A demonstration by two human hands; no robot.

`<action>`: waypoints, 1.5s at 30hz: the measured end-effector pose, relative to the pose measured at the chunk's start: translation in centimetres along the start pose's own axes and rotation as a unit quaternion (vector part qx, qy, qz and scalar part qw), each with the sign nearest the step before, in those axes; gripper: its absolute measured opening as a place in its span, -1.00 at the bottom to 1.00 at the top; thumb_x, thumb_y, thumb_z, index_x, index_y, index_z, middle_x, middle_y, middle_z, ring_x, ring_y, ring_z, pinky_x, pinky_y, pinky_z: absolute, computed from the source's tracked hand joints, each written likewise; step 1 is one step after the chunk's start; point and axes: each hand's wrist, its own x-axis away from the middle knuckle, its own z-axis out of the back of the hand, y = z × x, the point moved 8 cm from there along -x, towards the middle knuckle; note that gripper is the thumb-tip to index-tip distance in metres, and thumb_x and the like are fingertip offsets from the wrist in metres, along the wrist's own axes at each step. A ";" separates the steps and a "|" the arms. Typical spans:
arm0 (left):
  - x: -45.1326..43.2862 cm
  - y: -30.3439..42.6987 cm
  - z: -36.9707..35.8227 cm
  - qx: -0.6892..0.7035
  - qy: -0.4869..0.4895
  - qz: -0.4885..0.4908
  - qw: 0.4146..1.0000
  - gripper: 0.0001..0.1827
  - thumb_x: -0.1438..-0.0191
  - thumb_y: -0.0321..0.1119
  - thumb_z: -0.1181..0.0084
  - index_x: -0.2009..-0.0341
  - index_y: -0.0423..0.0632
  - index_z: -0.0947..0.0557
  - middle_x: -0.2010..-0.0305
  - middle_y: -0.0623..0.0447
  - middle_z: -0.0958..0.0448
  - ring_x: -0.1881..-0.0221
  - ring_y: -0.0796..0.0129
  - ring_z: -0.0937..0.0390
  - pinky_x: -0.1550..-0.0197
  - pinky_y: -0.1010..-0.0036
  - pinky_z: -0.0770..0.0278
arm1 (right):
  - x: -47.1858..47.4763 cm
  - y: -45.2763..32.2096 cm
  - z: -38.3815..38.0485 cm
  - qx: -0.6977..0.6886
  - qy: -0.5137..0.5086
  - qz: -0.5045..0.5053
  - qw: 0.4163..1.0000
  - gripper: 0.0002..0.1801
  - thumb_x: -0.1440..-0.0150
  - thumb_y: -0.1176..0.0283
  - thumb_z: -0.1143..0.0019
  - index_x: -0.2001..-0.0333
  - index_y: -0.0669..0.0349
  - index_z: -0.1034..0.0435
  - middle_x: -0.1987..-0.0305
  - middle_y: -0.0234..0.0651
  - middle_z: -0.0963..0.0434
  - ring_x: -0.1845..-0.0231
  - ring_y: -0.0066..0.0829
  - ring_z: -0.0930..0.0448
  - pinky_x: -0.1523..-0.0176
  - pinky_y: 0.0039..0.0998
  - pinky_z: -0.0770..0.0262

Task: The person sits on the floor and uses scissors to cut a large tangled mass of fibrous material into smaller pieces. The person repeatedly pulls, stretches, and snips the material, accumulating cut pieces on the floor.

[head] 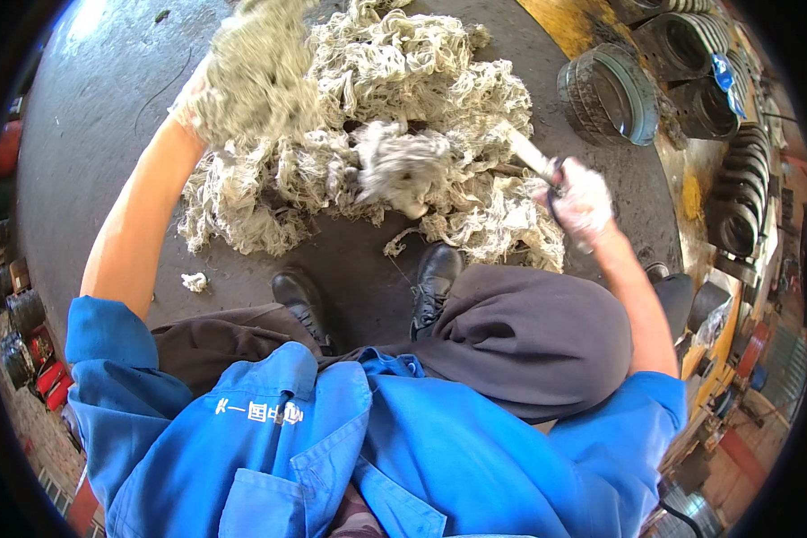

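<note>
A large heap of off-white tangled cotton yarn waste (390,60) lies on the dark floor before my feet. At the upper left, my left hand (195,107) grips a bundle of the yarn (259,74), blurred by motion. On the right, my right hand (582,202) is closed around the dark handles of a pair of scissors (531,153), whose pale blades point up and left over the heap. Another blurred tuft of yarn (403,165) shows over the middle of the heap. Thin clear gloves seem to cover both hands.
A round metal ring (608,94) stands right of the heap. Rows of dark metal rings (740,195) line the right side, with a blue plastic wrapper (727,84) on them. A small yarn scrap (194,282) lies left of my black shoes (437,282). Red items (54,385) sit at far left.
</note>
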 end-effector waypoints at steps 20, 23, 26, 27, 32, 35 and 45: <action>-3.6 -12.8 -11.1 -0.855 -0.139 -0.020 0.499 -0.16 0.10 -0.02 -0.46 -0.21 -0.14 -0.42 -0.20 -0.23 -0.44 -0.20 -0.05 -0.44 -0.22 0.19 -0.43 | 9.0 9.7 5.7 -0.549 0.053 -0.199 0.810 -0.49 0.14 0.44 -0.26 0.03 0.26 -0.40 0.21 -0.57 -0.43 0.22 -0.66 -0.43 0.06 -0.61 -0.35; -4.1 -13.6 -13.0 -0.836 -0.165 -0.124 0.509 -0.01 0.14 -0.04 -0.49 -0.34 -0.11 -0.31 -0.31 -0.26 -0.33 -0.30 -0.05 -0.35 -0.34 0.21 -0.33 | 7.9 7.6 11.8 -0.558 0.091 -0.060 0.822 -0.18 0.11 0.26 -0.26 -0.25 0.37 -0.29 -0.10 -0.22 -0.55 -0.11 -0.34 -0.55 -0.25 -0.37 -0.41; -4.0 -15.1 -14.5 -0.832 -0.186 -0.187 0.489 0.13 0.18 -0.07 -0.52 -0.43 -0.03 -0.18 -0.38 -0.25 -0.24 -0.37 -0.09 -0.25 -0.42 0.13 -0.21 | 9.5 12.3 14.9 -0.616 0.148 -0.071 0.770 -0.16 0.05 0.30 -0.22 -0.31 0.44 -0.22 -0.22 -0.06 -0.52 -0.17 -0.19 -0.57 -0.29 -0.24 -0.45; -4.0 -15.9 -14.3 -0.843 -0.189 -0.174 0.474 0.19 0.19 -0.08 -0.53 -0.47 0.01 -0.11 -0.41 -0.24 -0.20 -0.40 -0.11 -0.20 -0.44 0.07 -0.16 | 9.1 11.1 15.9 -0.652 0.119 -0.047 0.747 -0.18 0.03 0.34 -0.20 -0.32 0.45 -0.21 -0.23 -0.03 -0.51 -0.16 -0.16 -0.58 -0.28 -0.20 -0.47; -6.3 -19.9 -8.4 -0.887 -0.158 -0.149 0.408 -0.37 0.15 -0.22 -0.46 -0.08 -0.08 -0.63 -0.30 -0.29 -0.32 -0.39 -0.04 -0.22 -0.37 0.07 -0.19 | 10.2 11.8 21.6 -0.653 0.153 -0.023 0.741 -0.23 0.00 0.32 -0.14 -0.30 0.42 -0.25 -0.23 -0.02 -0.50 -0.21 -0.10 -0.55 -0.32 -0.08 -0.43; -7.6 -20.9 -6.4 -0.905 -0.155 -0.056 0.392 -0.71 -0.10 -0.39 -0.20 0.05 -0.14 -0.65 -0.08 -0.28 -0.50 -0.21 0.04 -0.45 -0.18 0.09 -0.43 | 12.7 15.2 25.1 -0.611 0.174 -0.011 0.772 -0.25 -0.06 0.23 -0.10 -0.30 0.38 -0.26 -0.25 -0.07 -0.49 -0.24 -0.14 -0.52 -0.35 -0.09 -0.39; -11.6 -5.1 1.6 -0.861 0.086 -0.055 0.498 -0.64 -0.26 -0.36 0.24 0.42 -0.18 -0.63 0.51 -0.14 -0.60 0.54 0.28 -0.54 0.44 0.44 -0.57 | 21.4 20.0 27.5 -0.370 0.339 -0.039 0.864 -0.45 -0.23 0.27 -0.11 -0.23 0.34 -0.32 -0.20 -0.14 -0.53 -0.17 -0.28 -0.55 -0.25 -0.24 -0.47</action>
